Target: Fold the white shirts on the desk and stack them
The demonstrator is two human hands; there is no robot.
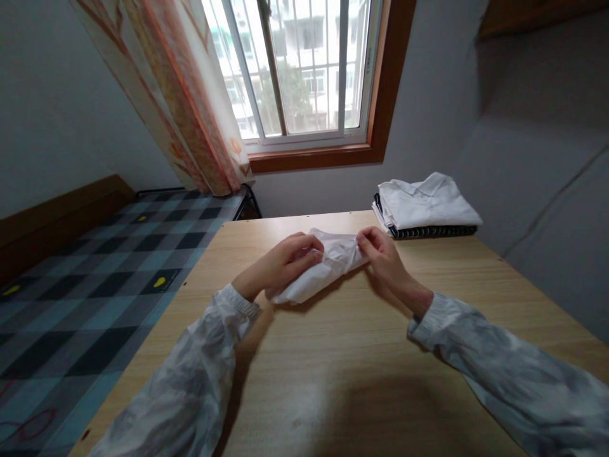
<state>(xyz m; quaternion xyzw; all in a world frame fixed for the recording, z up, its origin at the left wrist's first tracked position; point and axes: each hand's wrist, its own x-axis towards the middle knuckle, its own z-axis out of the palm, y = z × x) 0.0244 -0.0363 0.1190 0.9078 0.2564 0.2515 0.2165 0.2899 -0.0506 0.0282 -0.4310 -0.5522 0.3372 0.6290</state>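
A crumpled white bundle [328, 266], thin and cloth-like or plastic-like, lies slanted on the wooden table between my hands. My left hand [290, 260] rests over its left part, thumb and fingers closed on the material. At its upper right end, my right hand [378, 251] pinches the edge between thumb and fingers. What is inside the bundle, if anything, cannot be made out.
Folded clothes, white on top [423, 203] with dark striped ones beneath, are stacked at the table's back right corner. The wooden table [304, 368] stands below a window. To the left is a bed with a checked cover [118, 260], and a curtain [190, 95] hangs above.
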